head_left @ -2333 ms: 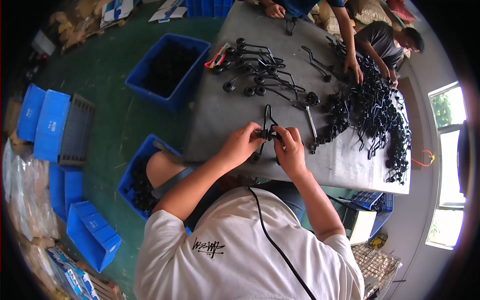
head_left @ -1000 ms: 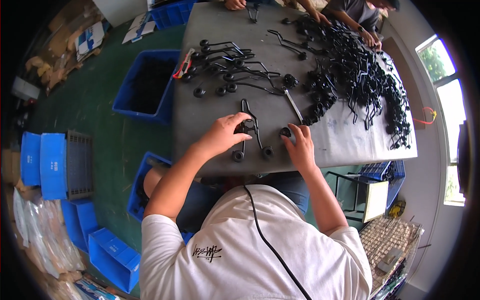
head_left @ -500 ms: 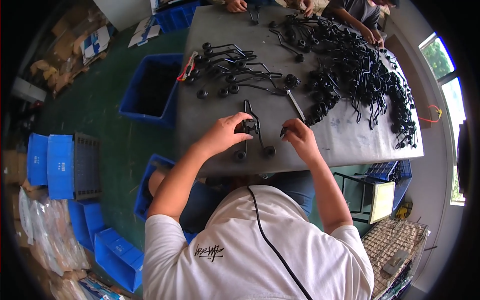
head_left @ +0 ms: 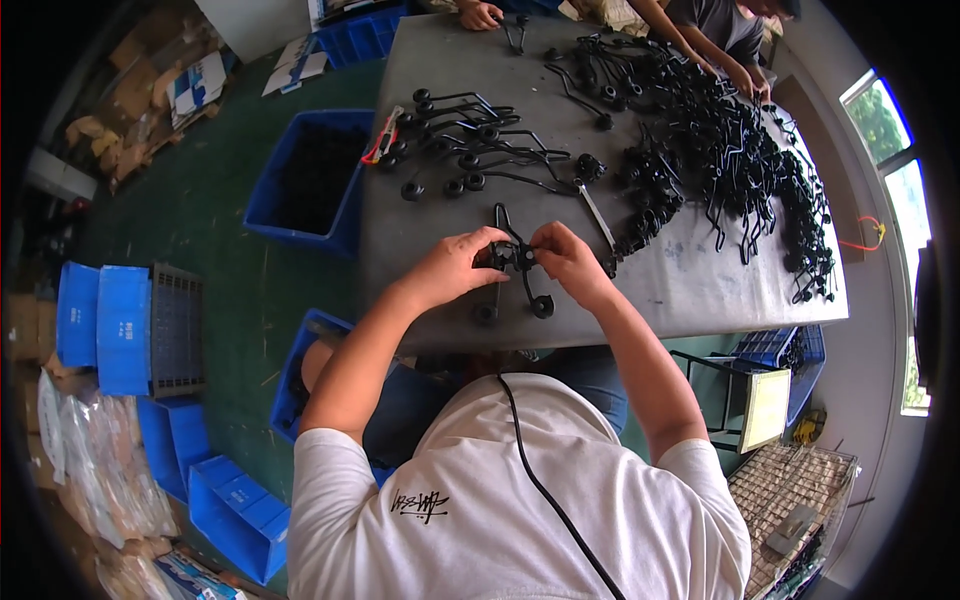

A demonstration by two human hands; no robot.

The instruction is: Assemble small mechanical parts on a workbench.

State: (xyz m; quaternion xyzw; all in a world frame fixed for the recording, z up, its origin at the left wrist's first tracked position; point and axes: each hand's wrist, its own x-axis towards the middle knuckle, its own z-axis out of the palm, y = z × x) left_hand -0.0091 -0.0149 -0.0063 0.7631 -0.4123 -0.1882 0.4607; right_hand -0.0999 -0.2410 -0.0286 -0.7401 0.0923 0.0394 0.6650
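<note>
A black bent-wire frame (head_left: 531,283) with a round black wheel or roller at each lower end lies near the table's front edge. My left hand (head_left: 458,266) pinches the black fitting (head_left: 507,256) at the middle of this frame from the left. From the right, my right hand (head_left: 570,262) is closed with its fingertips at the same fitting, against a small black part that they mostly hide. Beyond my hands lie several similar wire frames (head_left: 520,152) with round ends. A small pile of black parts (head_left: 590,167) sits beside them.
On the grey table (head_left: 690,290), a large heap of black wire parts (head_left: 740,170) covers the right side. A thin metal strip (head_left: 597,216) and a red-and-silver tool (head_left: 382,138) lie nearer. Blue crates (head_left: 300,230) stand left. Co-workers' hands (head_left: 480,15) are at the far edge.
My right hand has moved left with its small black part, from apart on the table's right to the middle of the frame. The left hand keeps its hold.
</note>
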